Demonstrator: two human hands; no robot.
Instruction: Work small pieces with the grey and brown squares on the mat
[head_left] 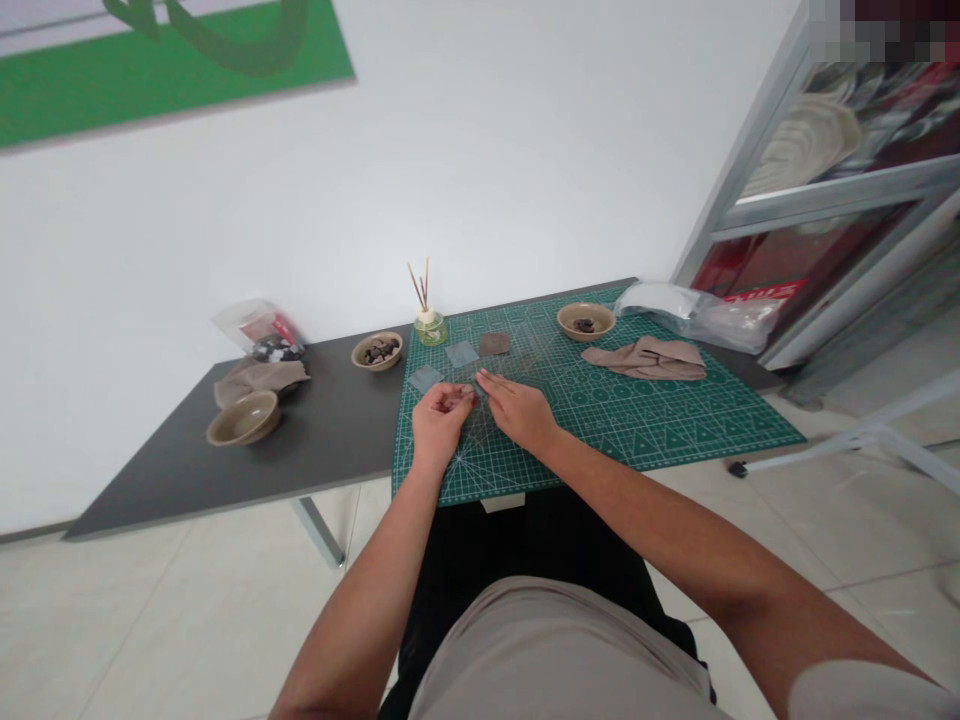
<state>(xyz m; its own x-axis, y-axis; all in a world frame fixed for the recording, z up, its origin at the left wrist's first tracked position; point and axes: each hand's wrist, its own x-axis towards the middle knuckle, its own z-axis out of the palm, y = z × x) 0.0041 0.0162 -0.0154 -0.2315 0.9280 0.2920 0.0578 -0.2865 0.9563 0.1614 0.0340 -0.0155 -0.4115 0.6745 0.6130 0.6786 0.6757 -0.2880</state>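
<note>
Over the green cutting mat (622, 410) my left hand (439, 420) is closed, its fingertips pinched round something small and brownish that I cannot make out. Just to its right lies my right hand (523, 408), fingers stretched towards the left fingertips, with no held thing visible. Beyond the hands are a brown square patch (495, 344) and a grey-blue square patch (461, 354). Another grey-blue patch (426, 379) rests partly behind my left hand.
Dark lumps lie in a left bowl (377, 365) and a right bowl (586, 333). A reed diffuser (430, 326) stands by the wall. A tilted bowl (244, 432), brown cloth (646, 358), clear plastic bag (694, 308) and another bag (262, 328) lie around the dark table (322, 450).
</note>
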